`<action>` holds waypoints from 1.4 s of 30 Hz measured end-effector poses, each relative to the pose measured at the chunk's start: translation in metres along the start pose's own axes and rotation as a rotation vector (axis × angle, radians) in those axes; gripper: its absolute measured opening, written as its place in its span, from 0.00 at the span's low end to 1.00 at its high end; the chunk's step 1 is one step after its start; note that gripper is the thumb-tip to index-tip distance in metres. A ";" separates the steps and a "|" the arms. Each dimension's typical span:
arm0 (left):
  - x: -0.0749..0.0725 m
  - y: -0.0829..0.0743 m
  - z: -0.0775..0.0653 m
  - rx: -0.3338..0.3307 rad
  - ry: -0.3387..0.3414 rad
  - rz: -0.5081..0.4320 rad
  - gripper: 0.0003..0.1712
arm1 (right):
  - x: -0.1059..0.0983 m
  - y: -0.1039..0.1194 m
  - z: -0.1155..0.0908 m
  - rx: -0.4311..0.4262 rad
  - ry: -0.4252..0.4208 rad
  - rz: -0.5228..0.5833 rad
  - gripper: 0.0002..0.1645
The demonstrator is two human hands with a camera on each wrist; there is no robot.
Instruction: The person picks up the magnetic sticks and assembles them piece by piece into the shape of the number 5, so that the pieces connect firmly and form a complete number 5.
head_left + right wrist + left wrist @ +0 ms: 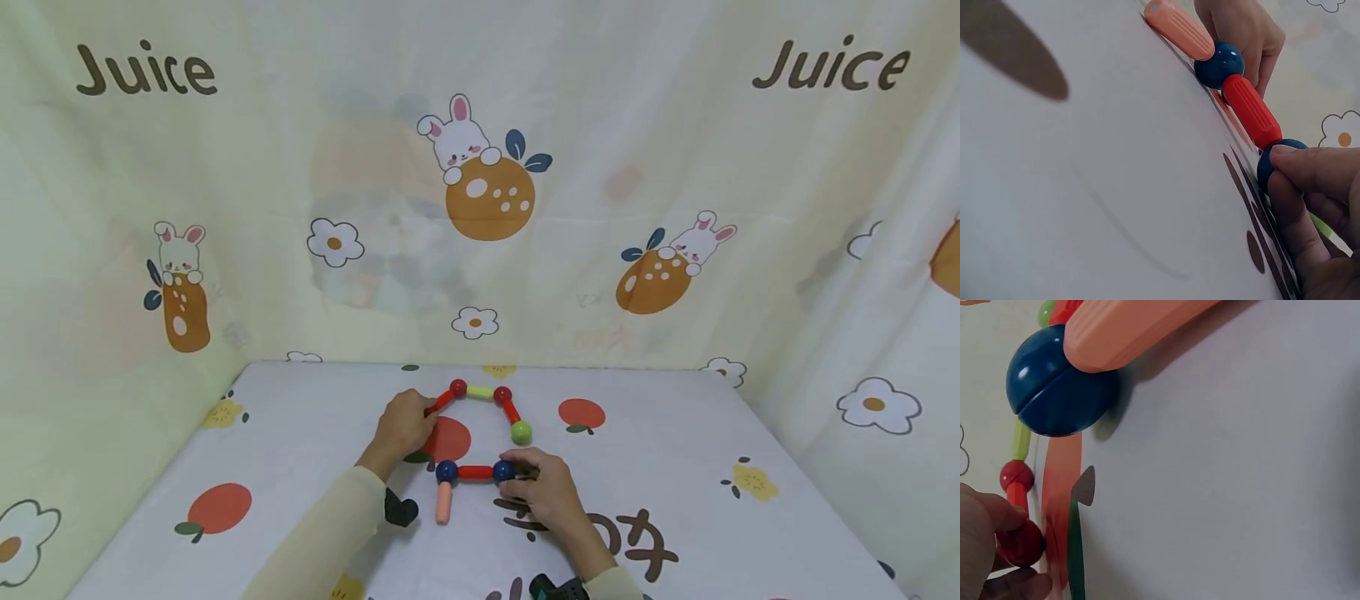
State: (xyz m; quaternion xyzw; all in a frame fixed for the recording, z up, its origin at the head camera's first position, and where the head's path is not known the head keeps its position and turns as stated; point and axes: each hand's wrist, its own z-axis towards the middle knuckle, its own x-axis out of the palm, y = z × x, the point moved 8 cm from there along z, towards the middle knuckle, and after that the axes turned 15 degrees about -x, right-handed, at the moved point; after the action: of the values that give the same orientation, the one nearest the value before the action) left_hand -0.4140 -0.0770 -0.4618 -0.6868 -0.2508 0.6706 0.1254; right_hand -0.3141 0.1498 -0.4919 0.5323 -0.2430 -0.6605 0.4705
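At the far side of the table my left hand (406,427) pinches a dark red ball (1027,544). From that ball runs a chain: a red stick (444,400), a red ball (458,387), a yellow-green stick (480,392), another red ball (502,396), a second red stick (512,412) and a green ball (521,432). Nearer, my right hand (549,490) grips a blue ball (503,472) between thumb and fingers. A red stick (476,472) joins it to another blue ball (447,472), from which a salmon stick (443,503) points toward me.
A white tablecloth (300,533) printed with fruit and lettering covers the table. Behind it hangs a pale curtain (600,333) with rabbits and flowers. A black wrist device (401,509) shows beside the left sleeve, another (555,588) by the right wrist.
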 end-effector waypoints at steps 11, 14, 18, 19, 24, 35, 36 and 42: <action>0.000 -0.004 -0.005 0.064 -0.035 0.082 0.17 | -0.001 0.001 -0.002 -0.007 -0.001 -0.013 0.22; -0.001 -0.002 -0.005 0.072 -0.043 0.060 0.16 | -0.002 0.000 -0.002 0.000 -0.003 0.004 0.22; -0.002 0.001 -0.006 0.077 -0.061 0.027 0.16 | -0.001 -0.002 -0.003 0.007 0.005 0.009 0.23; -0.002 0.002 -0.007 0.075 -0.062 0.018 0.16 | -0.001 -0.003 -0.003 0.007 0.009 0.008 0.23; -0.003 0.006 -0.007 0.065 -0.068 -0.038 0.17 | 0.000 -0.004 -0.003 -0.001 0.011 0.011 0.23; -0.007 0.021 -0.015 0.047 -0.123 -0.179 0.16 | -0.001 0.002 0.000 -0.012 0.001 0.005 0.22; -0.008 0.023 -0.017 0.040 -0.119 -0.201 0.16 | -0.001 0.002 -0.001 -0.013 0.000 0.006 0.22; -0.012 0.033 -0.029 0.030 -0.090 -0.294 0.16 | 0.000 0.003 -0.001 -0.019 -0.004 -0.001 0.23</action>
State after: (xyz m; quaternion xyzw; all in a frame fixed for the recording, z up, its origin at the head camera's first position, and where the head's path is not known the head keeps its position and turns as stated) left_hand -0.3797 -0.1061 -0.4660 -0.6100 -0.3440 0.6787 0.2212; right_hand -0.3126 0.1490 -0.4896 0.5268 -0.2375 -0.6639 0.4747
